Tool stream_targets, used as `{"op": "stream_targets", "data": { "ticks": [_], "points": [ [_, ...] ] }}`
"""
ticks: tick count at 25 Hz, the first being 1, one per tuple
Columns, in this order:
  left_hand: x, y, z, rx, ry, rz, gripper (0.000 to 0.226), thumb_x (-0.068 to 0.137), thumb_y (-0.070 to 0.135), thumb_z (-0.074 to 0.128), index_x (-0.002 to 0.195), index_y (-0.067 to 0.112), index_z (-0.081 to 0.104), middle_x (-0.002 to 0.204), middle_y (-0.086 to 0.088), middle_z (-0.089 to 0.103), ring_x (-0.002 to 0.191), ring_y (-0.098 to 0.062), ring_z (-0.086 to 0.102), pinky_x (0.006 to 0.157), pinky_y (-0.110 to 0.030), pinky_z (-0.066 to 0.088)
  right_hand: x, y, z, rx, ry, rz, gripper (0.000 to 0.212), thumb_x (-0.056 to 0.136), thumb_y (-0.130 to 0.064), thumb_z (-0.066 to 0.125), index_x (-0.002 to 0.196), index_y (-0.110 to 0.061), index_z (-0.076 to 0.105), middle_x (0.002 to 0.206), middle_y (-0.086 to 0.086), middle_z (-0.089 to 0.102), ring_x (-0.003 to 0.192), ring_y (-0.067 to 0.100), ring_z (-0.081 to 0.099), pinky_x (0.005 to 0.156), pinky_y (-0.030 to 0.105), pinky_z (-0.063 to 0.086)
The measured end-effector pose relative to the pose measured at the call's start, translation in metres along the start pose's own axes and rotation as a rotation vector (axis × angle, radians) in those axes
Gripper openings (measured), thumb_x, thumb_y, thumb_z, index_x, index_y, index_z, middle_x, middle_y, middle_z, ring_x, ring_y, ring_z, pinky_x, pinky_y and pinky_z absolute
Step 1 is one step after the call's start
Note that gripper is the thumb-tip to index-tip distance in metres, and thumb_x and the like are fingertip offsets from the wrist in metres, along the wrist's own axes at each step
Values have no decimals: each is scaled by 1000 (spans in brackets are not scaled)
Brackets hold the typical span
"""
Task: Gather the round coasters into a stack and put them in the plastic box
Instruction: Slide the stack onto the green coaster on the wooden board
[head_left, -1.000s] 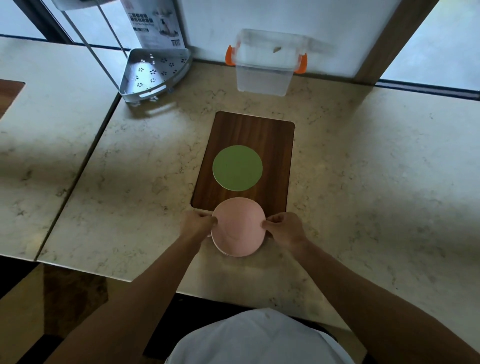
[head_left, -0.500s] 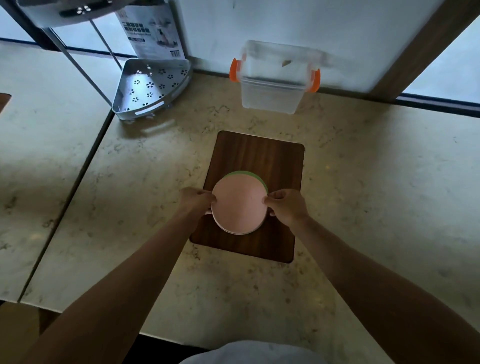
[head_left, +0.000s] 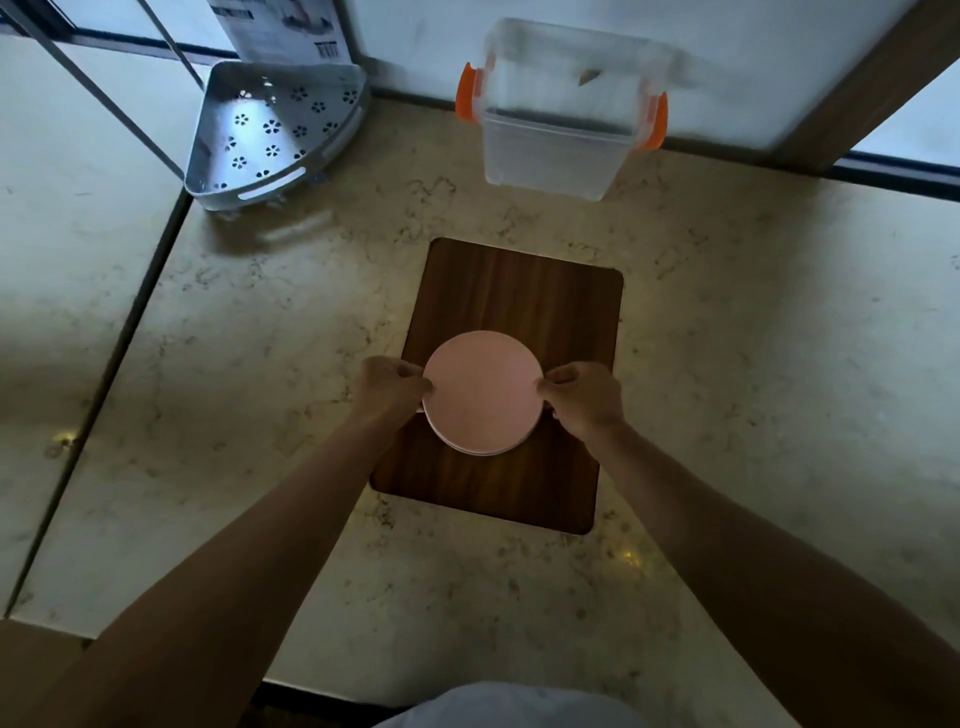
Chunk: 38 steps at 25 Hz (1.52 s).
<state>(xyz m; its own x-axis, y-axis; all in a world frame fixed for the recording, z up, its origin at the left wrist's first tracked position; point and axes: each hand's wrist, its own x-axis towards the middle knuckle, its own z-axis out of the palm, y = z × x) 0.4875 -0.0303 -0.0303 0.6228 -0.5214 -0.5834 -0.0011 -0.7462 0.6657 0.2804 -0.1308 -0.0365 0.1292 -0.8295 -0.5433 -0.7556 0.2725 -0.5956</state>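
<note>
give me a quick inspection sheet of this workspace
surface: marbled stone counter, a dark wooden board lying on it
job's things: pink coaster stack over the board; clear plastic box at the back wall, lid off, orange latches
clutter: perforated metal corner shelf, printed card behind it
grippers: left hand and right hand pinch opposite edges of the stack
cables: nothing seen
surroundings: white wall, windows either side

We seem to be in a home, at a marble-patterned counter (head_left: 753, 364) set against a wall between windows. A perforated metal corner shelf (head_left: 270, 135) with its printed packaging card (head_left: 285, 28), a clear plastic box (head_left: 556, 119) and a wooden board (head_left: 519, 301) suggest household goods.
</note>
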Motion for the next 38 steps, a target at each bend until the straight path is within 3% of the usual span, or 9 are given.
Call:
{"op": "stream_targets", "data": {
  "ticks": [5, 11, 19, 23, 26, 28, 30, 32, 38],
  "points": [
    [1, -6, 3, 128, 26, 54, 13, 73, 6, 71, 79, 17, 72, 85, -10, 73, 76, -28, 72, 76, -50, 61, -3, 2, 5, -76, 73, -76, 25, 88, -32, 71, 103, -12, 73, 103, 5, 74, 84, 12, 63, 68, 23, 45],
    [-8, -9, 15, 226, 119, 193, 23, 76, 14, 70, 97, 7, 75, 86, -6, 69, 74, -19, 62, 68, -30, 50, -11, 0, 11, -182, 160, -126, 29, 91, -34, 68, 109, -11, 72, 107, 5, 75, 96, 19, 69, 75, 22, 45],
    [-10, 3, 22, 259, 82, 124, 19, 63, 13, 60, 49, 6, 49, 51, -4, 43, 55, -27, 52, 51, -30, 38, -18, -5, 17, -128, 175, -51, 28, 94, -30, 63, 111, -11, 74, 109, 5, 75, 98, 20, 70, 77, 22, 44],
    [-3, 10, 18, 250, 72, -9, 15, 71, 8, 72, 82, 0, 65, 81, -14, 64, 75, -32, 65, 64, -39, 57, -17, -8, 20, -114, 140, 10, 24, 93, -27, 62, 77, -11, 72, 78, 4, 69, 66, 15, 59, 53, 18, 37],
    [3, 11, 13, 185, 38, -85, 24, 68, 10, 75, 89, 3, 67, 87, -12, 66, 81, -31, 66, 59, -34, 53, -12, -9, 20, -77, 117, 83, 41, 91, -23, 63, 52, -15, 53, 55, -1, 53, 48, 11, 50, 44, 20, 29],
    [6, 11, 9, 152, 20, -78, 11, 67, 6, 76, 71, 6, 65, 76, -11, 66, 74, -31, 67, 61, -39, 57, -10, -10, 20, -66, 109, 111, 43, 88, -23, 65, 49, -17, 50, 51, -2, 52, 44, 9, 49, 44, 20, 30],
    [9, 11, 6, 93, 6, -77, 12, 69, 2, 74, 76, 5, 64, 80, -14, 66, 75, -30, 68, 71, -46, 62, -8, -12, 21, -69, 103, 116, 41, 87, -24, 67, 49, -17, 51, 52, -2, 54, 45, 9, 52, 44, 20, 32],
    [10, 11, 5, 14, -14, -98, 20, 73, 1, 73, 91, 2, 64, 93, -18, 67, 78, -30, 69, 69, -44, 62, -7, -13, 22, -61, 92, 126, 39, 86, -27, 68, 51, -17, 53, 54, -1, 57, 47, 10, 54, 45, 20, 33],
    [8, 13, 4, -4, -59, -59, 9, 80, 5, 70, 73, 9, 66, 89, -18, 71, 73, -26, 70, 57, -33, 60, -5, -10, 16, 133, 27, 146, 22, 83, -22, 68, 62, -15, 68, 66, 4, 67, 65, 19, 66, 58, 31, 56]
  ]
}}
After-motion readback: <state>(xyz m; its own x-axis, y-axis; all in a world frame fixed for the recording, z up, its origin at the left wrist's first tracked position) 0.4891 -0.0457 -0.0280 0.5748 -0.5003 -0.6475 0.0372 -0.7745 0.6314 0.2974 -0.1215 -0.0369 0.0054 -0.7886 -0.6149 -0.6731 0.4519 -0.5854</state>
